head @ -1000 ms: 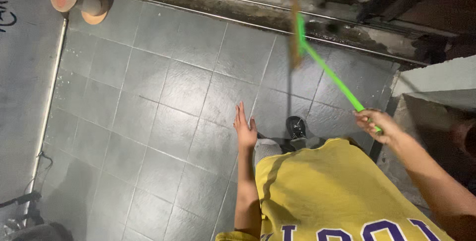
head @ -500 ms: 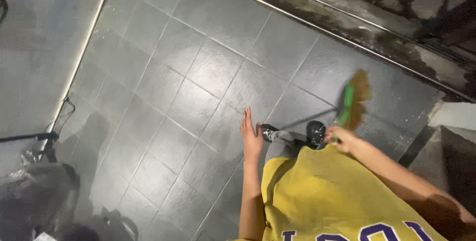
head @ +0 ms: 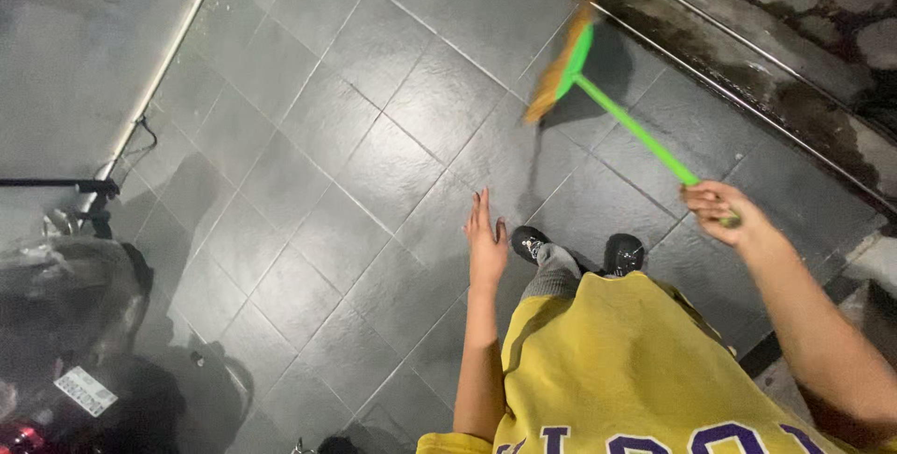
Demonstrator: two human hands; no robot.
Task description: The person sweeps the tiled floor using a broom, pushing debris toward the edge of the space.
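My right hand [head: 718,211] grips the end of a bright green broom handle [head: 635,132]. The handle runs up and to the left to a green head with tan bristles [head: 559,66], which is blurred and reaches out over the dark grey floor tiles [head: 355,136] near a metal rail. My left hand [head: 486,241] hangs at my side with flat, straight fingers and holds nothing. Below the hands are my yellow shirt [head: 635,370] and two black shoes [head: 575,248].
A metal track and a wet concrete strip [head: 738,52] run along the top right, with stone paving beyond. A pale wall edge [head: 159,71] borders the left. Dark gear, a black stand and cables [head: 75,220] crowd the lower left corner. A raised step lies at the far right.
The broom has swung from close by my feet out and up-left towards the rail. My right hand has risen and moved right. The view has shifted a little; my left hand stays at my side.
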